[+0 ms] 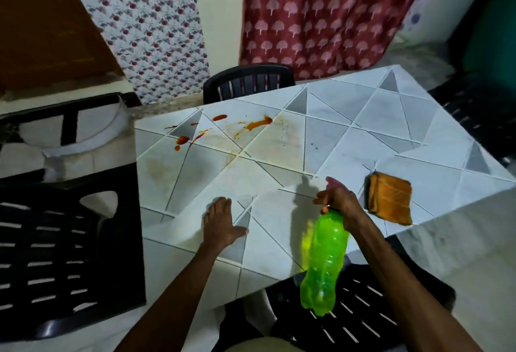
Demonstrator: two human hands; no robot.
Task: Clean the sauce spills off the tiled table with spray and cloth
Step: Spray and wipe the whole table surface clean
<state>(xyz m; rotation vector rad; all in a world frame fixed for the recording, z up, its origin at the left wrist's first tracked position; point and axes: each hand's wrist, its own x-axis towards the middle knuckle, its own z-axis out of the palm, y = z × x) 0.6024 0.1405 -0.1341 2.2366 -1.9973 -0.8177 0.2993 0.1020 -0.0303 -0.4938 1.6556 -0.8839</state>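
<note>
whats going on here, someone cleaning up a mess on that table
Yes. A person stands at the tiled table. The right hand has its grip around the top of a green spray bottle, held tilted over the near edge. The left hand rests flat on the tiles. Red-orange sauce spills sit on the far left part, not yet wiped. A folded orange cloth lies untouched to the right.
</note>
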